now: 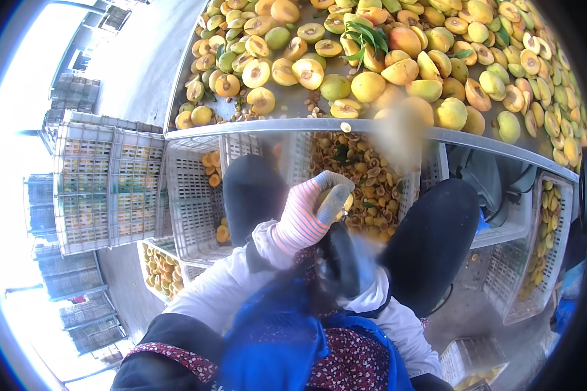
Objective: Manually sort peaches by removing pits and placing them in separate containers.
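Observation:
My left hand (306, 212), in a pink-and-blue striped glove with grey fingertips, is closed around a yellow peach (347, 207). Most of that fruit is hidden by the fingers, so I cannot tell if it is whole or cut. Just below it, my right hand (362, 264) is closed and blurred, around a dark rounded thing (336, 257) that I cannot make out. Both hands are over a white crate (407, 195) between my knees, holding peach pits and scraps (365, 176). Ahead, a metal-edged table (274, 124) carries many yellow peaches (368, 86), several cut in half.
Another white crate (195, 208) with a few peaches stands by my left knee. Stacked crates (111, 186) of fruit rise farther left. At right are a crate of yellow pieces (502, 277) and a grey bag (479, 173). A pale blur (401, 137) covers part of the table edge.

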Available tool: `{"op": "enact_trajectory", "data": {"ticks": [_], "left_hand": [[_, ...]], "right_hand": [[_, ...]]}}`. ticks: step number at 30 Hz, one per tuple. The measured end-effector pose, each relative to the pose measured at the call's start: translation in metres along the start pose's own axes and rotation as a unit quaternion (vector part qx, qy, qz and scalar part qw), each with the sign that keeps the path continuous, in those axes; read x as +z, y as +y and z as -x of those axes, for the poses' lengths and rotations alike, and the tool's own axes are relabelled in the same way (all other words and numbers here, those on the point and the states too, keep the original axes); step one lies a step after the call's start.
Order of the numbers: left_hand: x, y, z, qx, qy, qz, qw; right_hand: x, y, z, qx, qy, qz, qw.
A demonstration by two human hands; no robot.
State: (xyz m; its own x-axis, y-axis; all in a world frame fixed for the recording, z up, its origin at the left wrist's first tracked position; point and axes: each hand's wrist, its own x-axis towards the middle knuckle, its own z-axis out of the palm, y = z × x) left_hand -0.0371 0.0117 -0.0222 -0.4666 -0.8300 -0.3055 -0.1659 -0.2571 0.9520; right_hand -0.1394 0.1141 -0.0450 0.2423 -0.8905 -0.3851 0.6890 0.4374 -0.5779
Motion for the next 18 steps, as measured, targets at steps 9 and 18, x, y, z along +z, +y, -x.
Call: {"op": "enact_trajectory", "data": {"ticks": [9,18], "left_hand": [[0.005,-0.012,0.006,-0.155,-0.019,0.22,0.963],[-0.131,0.02,0.033,0.035,0.361,-0.258,0.895]], "right_hand": [[-0.008,0.013,-0.012,0.188,-0.32,-0.543,0.753],[-0.021,0.02,-0.021,0.218,-0.221,-0.5,0.809]]}}
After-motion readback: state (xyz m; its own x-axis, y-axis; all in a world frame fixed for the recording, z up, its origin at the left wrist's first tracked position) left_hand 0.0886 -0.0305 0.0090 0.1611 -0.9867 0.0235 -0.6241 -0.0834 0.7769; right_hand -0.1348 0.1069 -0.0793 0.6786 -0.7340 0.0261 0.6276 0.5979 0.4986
